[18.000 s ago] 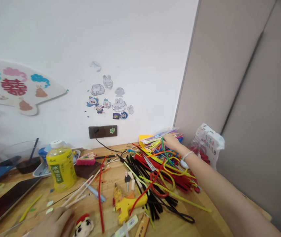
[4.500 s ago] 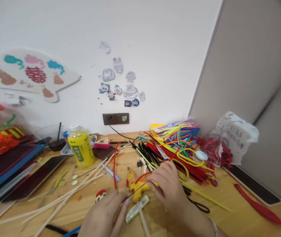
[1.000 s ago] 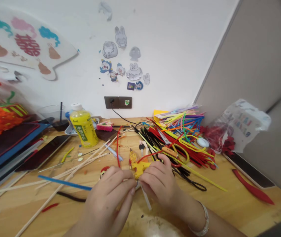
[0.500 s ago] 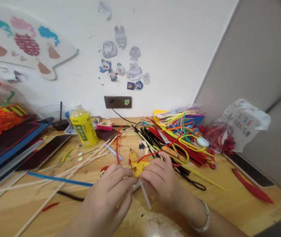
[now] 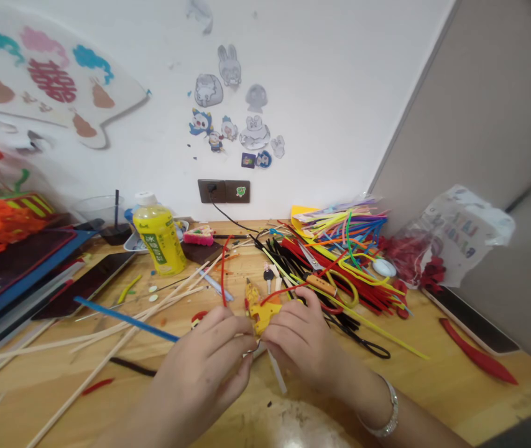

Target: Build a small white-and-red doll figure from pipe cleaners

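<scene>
My left hand (image 5: 209,367) is closed, its fingertips pinched together at the middle of the table. A blue pipe cleaner (image 5: 128,319) sticks out to the left from behind that hand, its far end raised. Close beside it, my right hand (image 5: 303,336) pinches with thumb and fingers. A small dark bit shows between the two sets of fingertips, too hidden to name. Just beyond the hands lies a yellow hot glue gun (image 5: 260,316), partly covered by the right fingers. Its pale glue stick (image 5: 277,372) shows below them. A red pipe cleaner (image 5: 223,274) rises behind the left hand.
Thin wooden sticks (image 5: 107,338) and a dark tablet (image 5: 86,286) lie at left. A yellow drink bottle (image 5: 158,239) stands behind them. Pipe cleaners (image 5: 354,249) are heaped at back right, with scissors (image 5: 309,256) among them. A phone (image 5: 473,320) lies far right.
The blue pipe cleaner's free end has swung up and to the right. Both hands stay nearly in place, fingertips close together.
</scene>
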Demonstrator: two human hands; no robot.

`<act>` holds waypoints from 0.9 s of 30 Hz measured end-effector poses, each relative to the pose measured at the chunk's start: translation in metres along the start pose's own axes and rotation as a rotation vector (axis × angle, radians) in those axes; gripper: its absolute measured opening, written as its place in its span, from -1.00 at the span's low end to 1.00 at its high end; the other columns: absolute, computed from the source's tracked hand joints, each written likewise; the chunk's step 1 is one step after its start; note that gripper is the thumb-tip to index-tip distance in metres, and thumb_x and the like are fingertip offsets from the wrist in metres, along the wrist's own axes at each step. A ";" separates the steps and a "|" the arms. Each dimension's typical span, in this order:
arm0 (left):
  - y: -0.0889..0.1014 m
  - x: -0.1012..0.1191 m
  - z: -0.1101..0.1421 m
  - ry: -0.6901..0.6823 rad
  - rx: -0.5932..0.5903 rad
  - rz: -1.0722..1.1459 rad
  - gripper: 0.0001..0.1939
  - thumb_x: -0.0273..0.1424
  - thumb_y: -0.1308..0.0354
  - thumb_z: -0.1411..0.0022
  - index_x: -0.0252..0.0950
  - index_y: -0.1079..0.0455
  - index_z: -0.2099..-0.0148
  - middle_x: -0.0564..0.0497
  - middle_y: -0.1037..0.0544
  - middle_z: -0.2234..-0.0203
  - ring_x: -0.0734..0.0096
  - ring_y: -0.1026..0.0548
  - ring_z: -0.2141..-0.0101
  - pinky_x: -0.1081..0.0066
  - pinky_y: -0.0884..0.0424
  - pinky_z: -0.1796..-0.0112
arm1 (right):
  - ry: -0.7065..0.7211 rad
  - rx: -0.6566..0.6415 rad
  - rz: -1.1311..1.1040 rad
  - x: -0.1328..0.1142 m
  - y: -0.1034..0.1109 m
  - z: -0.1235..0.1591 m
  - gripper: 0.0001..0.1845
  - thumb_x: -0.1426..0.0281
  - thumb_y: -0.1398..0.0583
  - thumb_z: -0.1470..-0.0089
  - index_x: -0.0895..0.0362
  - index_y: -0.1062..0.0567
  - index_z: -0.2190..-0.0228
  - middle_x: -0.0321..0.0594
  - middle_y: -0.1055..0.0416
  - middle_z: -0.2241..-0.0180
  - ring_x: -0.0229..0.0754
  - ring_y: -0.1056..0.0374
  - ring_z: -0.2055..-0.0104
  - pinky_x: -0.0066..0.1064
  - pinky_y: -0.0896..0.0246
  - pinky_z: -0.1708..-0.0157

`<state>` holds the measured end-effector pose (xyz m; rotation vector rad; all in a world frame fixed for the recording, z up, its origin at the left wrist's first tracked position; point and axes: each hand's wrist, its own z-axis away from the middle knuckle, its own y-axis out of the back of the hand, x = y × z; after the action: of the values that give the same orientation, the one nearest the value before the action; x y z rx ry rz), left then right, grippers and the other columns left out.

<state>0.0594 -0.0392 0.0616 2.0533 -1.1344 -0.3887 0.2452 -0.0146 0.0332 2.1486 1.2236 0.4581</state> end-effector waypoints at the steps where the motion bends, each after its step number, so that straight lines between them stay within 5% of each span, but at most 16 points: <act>1: 0.000 0.000 0.000 -0.008 -0.004 -0.015 -0.83 -0.63 -0.06 -0.11 -0.29 -0.36 0.29 -0.01 -0.53 0.44 0.42 -0.42 0.44 0.42 -0.38 0.41 | -0.001 0.002 0.001 0.000 -0.001 0.000 -0.81 0.50 -0.03 -0.16 0.16 -0.40 0.43 -0.32 -0.42 0.49 -0.26 -0.23 0.36 -0.18 0.10 -0.01; 15: -0.002 -0.005 -0.001 -0.097 -0.035 -0.103 -0.81 -0.65 -0.02 -0.09 -0.28 -0.36 0.35 0.03 -0.53 0.48 0.45 -0.38 0.51 0.46 -0.35 0.47 | 0.057 -0.045 -0.002 -0.002 0.002 -0.002 -0.79 0.50 -0.02 -0.17 0.17 -0.39 0.46 -0.32 -0.35 0.52 -0.28 -0.18 0.40 -0.24 0.08 -0.01; 21: 0.010 0.002 -0.002 0.049 -0.090 -0.031 -0.79 -0.63 -0.01 -0.07 -0.30 -0.33 0.25 -0.07 -0.48 0.31 0.31 -0.38 0.27 0.33 -0.37 0.26 | 0.018 -0.051 -0.006 -0.001 0.002 -0.002 -0.77 0.48 0.00 -0.19 0.15 -0.40 0.43 -0.32 -0.37 0.51 -0.26 -0.20 0.37 -0.23 0.11 -0.03; 27: 0.007 -0.002 0.001 0.023 -0.106 0.002 -0.81 -0.66 -0.01 -0.11 -0.31 -0.36 0.30 -0.07 -0.45 0.34 0.32 -0.33 0.32 0.32 -0.35 0.31 | 0.036 -0.032 0.000 -0.001 0.000 -0.001 -0.78 0.48 -0.02 -0.18 0.15 -0.39 0.45 -0.32 -0.36 0.52 -0.27 -0.20 0.38 -0.24 0.10 -0.02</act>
<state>0.0540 -0.0403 0.0657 1.9592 -1.0789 -0.4144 0.2448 -0.0150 0.0340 2.1220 1.2272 0.5148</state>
